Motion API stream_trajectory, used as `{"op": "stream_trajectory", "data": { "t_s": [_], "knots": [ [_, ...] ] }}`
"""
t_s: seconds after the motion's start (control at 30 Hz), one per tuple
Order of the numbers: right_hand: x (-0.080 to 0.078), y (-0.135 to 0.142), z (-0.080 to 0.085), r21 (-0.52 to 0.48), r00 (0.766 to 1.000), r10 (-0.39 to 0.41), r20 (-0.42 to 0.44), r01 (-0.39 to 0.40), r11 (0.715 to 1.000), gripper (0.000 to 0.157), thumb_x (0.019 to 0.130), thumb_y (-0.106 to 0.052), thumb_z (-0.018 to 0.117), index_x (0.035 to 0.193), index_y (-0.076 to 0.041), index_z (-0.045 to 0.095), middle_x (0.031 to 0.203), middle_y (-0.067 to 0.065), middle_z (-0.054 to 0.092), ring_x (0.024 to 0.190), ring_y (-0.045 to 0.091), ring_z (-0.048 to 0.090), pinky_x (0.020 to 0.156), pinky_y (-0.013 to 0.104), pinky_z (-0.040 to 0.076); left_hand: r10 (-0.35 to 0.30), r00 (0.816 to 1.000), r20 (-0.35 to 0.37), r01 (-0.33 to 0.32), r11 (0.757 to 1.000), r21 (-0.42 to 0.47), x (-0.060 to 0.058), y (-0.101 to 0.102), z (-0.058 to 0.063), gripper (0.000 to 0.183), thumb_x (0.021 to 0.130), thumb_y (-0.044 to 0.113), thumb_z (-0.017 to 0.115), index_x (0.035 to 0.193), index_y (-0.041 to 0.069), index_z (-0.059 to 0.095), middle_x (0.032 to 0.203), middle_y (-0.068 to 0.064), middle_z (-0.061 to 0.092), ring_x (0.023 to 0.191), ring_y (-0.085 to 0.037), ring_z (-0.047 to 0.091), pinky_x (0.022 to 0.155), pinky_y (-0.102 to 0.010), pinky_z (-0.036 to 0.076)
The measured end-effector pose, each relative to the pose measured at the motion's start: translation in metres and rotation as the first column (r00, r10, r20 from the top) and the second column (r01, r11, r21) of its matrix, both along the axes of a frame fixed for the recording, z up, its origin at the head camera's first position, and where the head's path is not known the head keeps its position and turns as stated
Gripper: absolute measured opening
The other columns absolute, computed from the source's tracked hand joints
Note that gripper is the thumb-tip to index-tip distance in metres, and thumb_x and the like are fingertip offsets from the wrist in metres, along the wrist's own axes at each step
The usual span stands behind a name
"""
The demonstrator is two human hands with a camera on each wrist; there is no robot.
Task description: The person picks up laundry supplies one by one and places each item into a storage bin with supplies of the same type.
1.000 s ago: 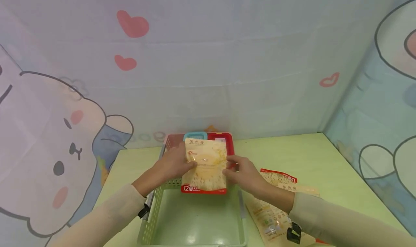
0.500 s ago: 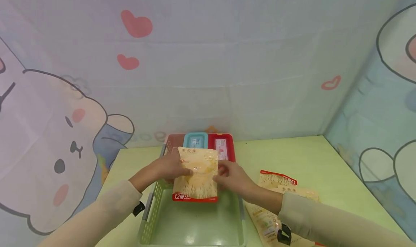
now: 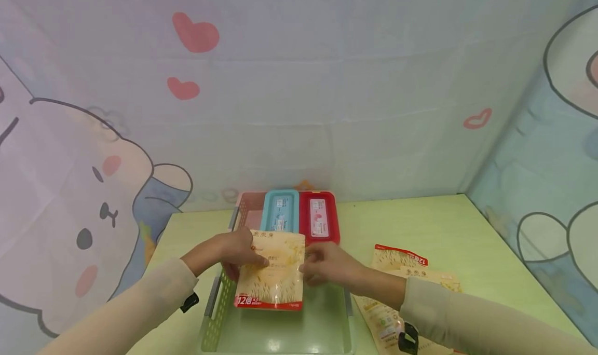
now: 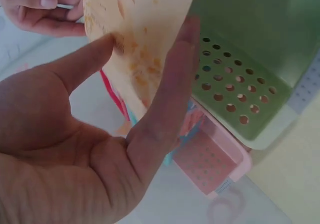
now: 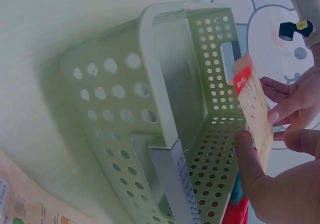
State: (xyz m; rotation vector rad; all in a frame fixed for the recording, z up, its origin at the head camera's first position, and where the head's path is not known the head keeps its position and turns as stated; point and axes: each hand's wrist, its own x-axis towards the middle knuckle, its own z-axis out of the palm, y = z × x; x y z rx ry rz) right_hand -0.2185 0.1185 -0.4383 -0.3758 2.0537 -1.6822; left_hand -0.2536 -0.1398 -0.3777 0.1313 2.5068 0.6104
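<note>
A beige and yellow pouch [image 3: 277,287] with a red bottom band is held up over the green basket [image 3: 322,329]. My left hand [image 3: 235,251] pinches its left side, thumb on the printed front and fingers behind. At the right edge, my right hand [image 3: 329,265] grips it between thumb and fingers. The left wrist view shows the pouch [image 4: 135,38] between the left thumb and forefinger. In the right wrist view the pouch [image 5: 256,114] is seen nearly edge-on, tilted beside the basket's perforated inner wall [image 5: 217,73].
Behind the green basket stands a pink basket [image 3: 252,215], with a light blue package [image 3: 280,209] and a red package [image 3: 320,215] side by side. Several similar pouches [image 3: 383,318] lie overlapping on the pale green table [image 3: 439,220] at the right. A printed curtain [image 3: 299,100] backs the table.
Both hands have brought the pouch nearer and slightly to the left, lower over the green basket. The blue and red packages behind it have come into fuller view.
</note>
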Motion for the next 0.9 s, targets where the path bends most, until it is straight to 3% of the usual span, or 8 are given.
{"op": "stream_trajectory", "data": {
  "t_s": [0.27,0.43,0.57,0.9],
  "knots": [
    [-0.003,-0.004,-0.008,-0.012,0.987,0.103,0.127,-0.102,0.995,0.029,0.102,-0.014,0.069,0.123,0.005,0.065,0.104,0.017,0.073,0.096,0.033,0.075,0.089,0.048,0.062,-0.040,0.996,0.078,0.044,0.998,-0.054,0.002,-0.010,-0.012,0.040,0.092,0.034,0.085,0.096,0.001,0.063,0.083,-0.013,0.071,0.065,-0.033,0.077,0.059,-0.041,0.063],
    [-0.005,-0.005,-0.014,-0.028,0.979,0.099,0.180,-0.095,0.995,0.026,0.103,-0.013,0.068,0.119,0.006,0.065,0.107,0.018,0.073,0.095,0.031,0.076,0.089,0.048,0.062,-0.036,0.997,0.073,0.040,0.998,-0.046,0.004,-0.011,-0.017,0.040,0.093,0.034,0.084,0.097,0.001,0.061,0.085,-0.013,0.069,0.066,-0.034,0.077,0.059,-0.041,0.063],
    [-0.006,-0.006,-0.016,-0.041,0.969,0.096,0.227,-0.089,0.995,0.032,0.104,-0.016,0.066,0.126,0.007,0.063,0.108,0.020,0.074,0.094,0.032,0.076,0.087,0.045,0.063,-0.049,0.996,0.077,0.056,0.995,-0.084,0.007,-0.012,-0.020,0.040,0.094,0.037,0.082,0.095,0.002,0.063,0.082,-0.011,0.070,0.065,-0.032,0.077,0.059,-0.040,0.063],
    [-0.005,-0.009,-0.025,-0.048,0.938,0.166,0.303,-0.159,0.986,0.031,0.104,-0.016,0.064,0.122,0.008,0.066,0.110,0.024,0.074,0.096,0.033,0.076,0.091,0.046,0.062,-0.086,0.989,0.117,0.101,0.986,-0.134,0.009,-0.013,-0.034,0.043,0.097,0.046,0.076,0.093,0.004,0.065,0.080,-0.010,0.072,0.065,-0.032,0.077,0.060,-0.042,0.064]
  ]
}}
